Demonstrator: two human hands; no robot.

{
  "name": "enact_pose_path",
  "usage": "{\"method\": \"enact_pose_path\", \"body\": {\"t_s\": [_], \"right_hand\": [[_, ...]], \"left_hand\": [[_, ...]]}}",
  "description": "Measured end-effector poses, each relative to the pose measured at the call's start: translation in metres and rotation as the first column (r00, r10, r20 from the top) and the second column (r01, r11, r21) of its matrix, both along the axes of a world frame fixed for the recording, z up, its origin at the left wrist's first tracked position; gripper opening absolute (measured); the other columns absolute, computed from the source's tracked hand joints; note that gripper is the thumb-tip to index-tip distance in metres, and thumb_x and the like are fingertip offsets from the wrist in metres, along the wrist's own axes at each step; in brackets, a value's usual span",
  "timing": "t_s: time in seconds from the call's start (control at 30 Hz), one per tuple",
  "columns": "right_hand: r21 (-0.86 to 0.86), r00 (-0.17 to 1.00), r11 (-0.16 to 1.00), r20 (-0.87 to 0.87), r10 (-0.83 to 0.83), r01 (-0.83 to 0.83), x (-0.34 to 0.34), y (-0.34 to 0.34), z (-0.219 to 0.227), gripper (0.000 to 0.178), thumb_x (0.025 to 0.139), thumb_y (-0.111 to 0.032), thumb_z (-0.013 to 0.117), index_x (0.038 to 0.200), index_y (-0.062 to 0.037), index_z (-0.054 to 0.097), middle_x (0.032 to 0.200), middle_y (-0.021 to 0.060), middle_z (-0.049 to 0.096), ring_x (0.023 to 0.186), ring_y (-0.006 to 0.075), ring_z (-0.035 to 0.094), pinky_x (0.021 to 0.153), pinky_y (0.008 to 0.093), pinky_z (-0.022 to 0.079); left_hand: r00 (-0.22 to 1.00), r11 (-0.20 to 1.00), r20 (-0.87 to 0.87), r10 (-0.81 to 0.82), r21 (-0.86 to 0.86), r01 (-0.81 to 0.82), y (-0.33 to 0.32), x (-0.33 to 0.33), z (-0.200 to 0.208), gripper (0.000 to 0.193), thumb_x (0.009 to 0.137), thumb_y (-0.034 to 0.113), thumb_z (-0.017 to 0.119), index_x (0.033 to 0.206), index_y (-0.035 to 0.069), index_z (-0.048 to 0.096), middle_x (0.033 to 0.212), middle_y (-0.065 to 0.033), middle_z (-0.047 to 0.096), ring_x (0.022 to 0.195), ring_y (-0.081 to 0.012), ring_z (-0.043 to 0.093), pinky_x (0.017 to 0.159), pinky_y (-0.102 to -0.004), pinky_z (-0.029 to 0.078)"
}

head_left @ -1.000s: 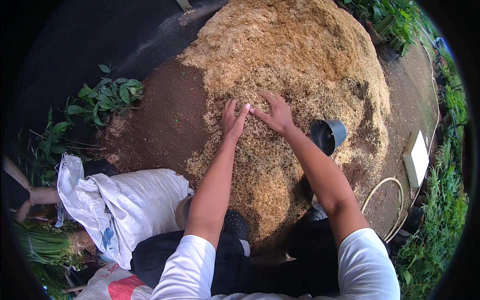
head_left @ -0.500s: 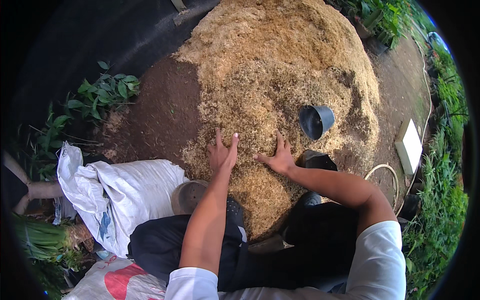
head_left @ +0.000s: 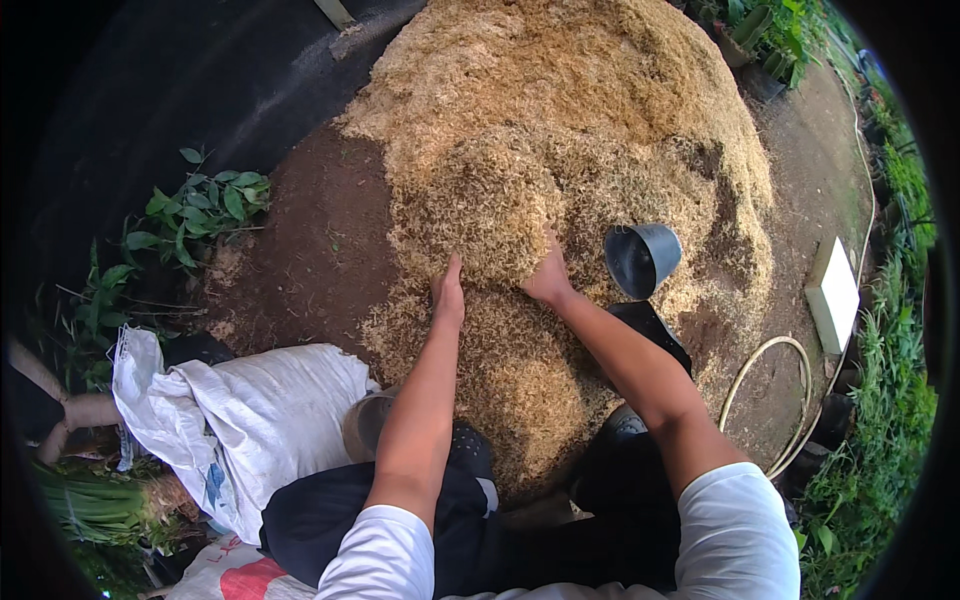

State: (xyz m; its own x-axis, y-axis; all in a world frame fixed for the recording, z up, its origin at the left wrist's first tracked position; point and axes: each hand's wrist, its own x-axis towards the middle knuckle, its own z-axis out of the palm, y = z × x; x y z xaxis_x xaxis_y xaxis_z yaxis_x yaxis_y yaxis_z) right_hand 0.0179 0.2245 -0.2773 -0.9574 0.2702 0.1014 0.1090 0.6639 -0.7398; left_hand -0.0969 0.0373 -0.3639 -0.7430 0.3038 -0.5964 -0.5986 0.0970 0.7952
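Note:
A large mound of loose tan shavings (head_left: pixel 570 80), flaky and specked with dark bits, spreads in front of me. My left hand (head_left: pixel 449 291) and my right hand (head_left: pixel 547 276) cup a rounded heap of it between them, with a shadow just below. The thumb of the left shows at the heap's near side; most fingers of both are buried or hidden. Right of my right hand, a black pot (head_left: pixel 660 258) lies tilted on the shavings, its mouth facing left. Another dark pot (head_left: pixel 655 330) is partly covered by my right forearm.
A white woven sack (head_left: pixel 285 395) lies at the left, beside a greyish pot (head_left: pixel 360 425) half behind my left arm. A coiled hose (head_left: pixel 738 385) and a white box (head_left: pixel 832 295) are at the right. Leafy plants (head_left: pixel 205 205) border the dark soil (head_left: pixel 325 235).
Both hands have pushed forward into the shavings and come under them, gathering a raised heap; before, they lay spread on the surface. My view has shifted slightly.

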Motion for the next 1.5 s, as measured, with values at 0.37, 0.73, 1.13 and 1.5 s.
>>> {"method": "enact_pose_path", "body": {"t_s": [0.37, 0.73, 1.13, 1.5], "right_hand": [[0.195, 0.962, 0.974, 0.225, -0.158, 0.114, -0.014, 0.026, 0.084, 0.118, 0.079, -0.07, 0.081, 0.171, -0.0271, 0.021, 0.171, 0.031, 0.022, 0.152, 0.0516, 0.035, 0.126, 0.054, 0.036], [0.054, 0.992, 0.994, 0.084, 0.091, -0.096, -0.044, 0.011, 0.071, 0.102, 0.082, -0.051, 0.086, 0.159, -0.0014, 0.04, 0.16, 0.0295, 0.041, 0.146, 0.0463, 0.046, 0.123, 0.0527, 0.04], [-0.27, 0.65, 0.807, 0.739, -0.176, 0.526, 0.037, -0.007, 0.068, 0.13, 0.086, -0.064, 0.079, 0.17, -0.0038, 0.0, 0.164, 0.0343, 0.032, 0.153, 0.042, 0.037, 0.126, 0.049, 0.035], [-0.668, 0.739, 0.458, 0.673, 0.036, 0.586, -0.012, 0.031, 0.043, 0.151, 0.074, -0.077, 0.078, 0.168, -0.002, -0.013, 0.176, 0.0258, 0.0, 0.164, 0.0423, 0.003, 0.127, 0.071, 0.011]], "left_hand": [[0.752, 0.632, -0.31, -0.582, -0.754, 0.178, 0.013, -0.023, 0.145, 0.105, 0.089, 0.083, 0.059, 0.171, 0.032, 0.02, 0.175, -0.0269, 0.015, 0.158, -0.0505, 0.025, 0.125, -0.0643, 0.031], [0.95, 0.963, -0.298, -0.09, 0.216, 0.159, 0.014, -0.038, 0.119, 0.087, 0.096, 0.057, 0.062, 0.159, 0.0, 0.043, 0.157, -0.0266, 0.05, 0.147, -0.0382, 0.046, 0.122, -0.0497, 0.031], [0.873, 0.552, -0.072, -0.482, -0.799, 0.239, -0.017, 0.029, 0.133, 0.101, 0.089, 0.085, 0.055, 0.168, 0.027, 0.032, 0.175, -0.0197, 0.024, 0.159, -0.0405, 0.028, 0.128, -0.062, 0.028], [0.989, 0.968, 0.109, 0.098, 0.221, -0.12, 0.029, 0.005, 0.118, 0.095, 0.094, 0.07, 0.053, 0.165, 0.011, 0.032, 0.167, -0.0216, 0.035, 0.154, -0.0373, 0.036, 0.125, -0.0579, 0.029]]}}
